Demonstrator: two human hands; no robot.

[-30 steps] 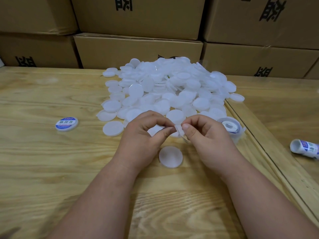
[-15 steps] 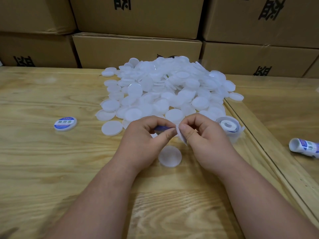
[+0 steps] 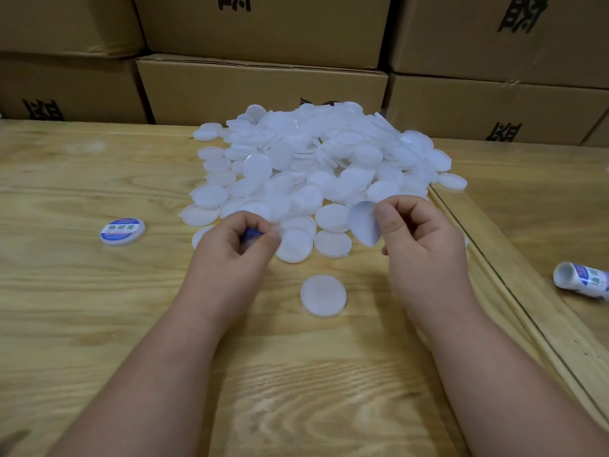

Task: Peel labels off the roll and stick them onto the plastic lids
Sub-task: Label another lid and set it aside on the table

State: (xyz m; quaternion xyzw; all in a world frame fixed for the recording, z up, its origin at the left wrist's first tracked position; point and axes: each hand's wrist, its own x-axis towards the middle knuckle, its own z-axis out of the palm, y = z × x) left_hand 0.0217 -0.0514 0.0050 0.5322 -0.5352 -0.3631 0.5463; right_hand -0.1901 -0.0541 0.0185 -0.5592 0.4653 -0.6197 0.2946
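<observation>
Lids (image 3: 306, 166) heap on wooden table (image 3: 82, 308) before cardboard boxes (image 3: 260, 90); hands pinch labels.

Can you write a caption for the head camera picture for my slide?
Left hand pinches a blue label, right hand holds white backing above a plain lid.

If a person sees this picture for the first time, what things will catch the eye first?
First, the big heap of white plastic lids in the middle of the wooden table, in front of stacked cardboard boxes. Next, the two hands nearer the camera: the left hand pinches something small and blue, the right hand holds a round white piece. One single lid lies between the wrists.
</observation>
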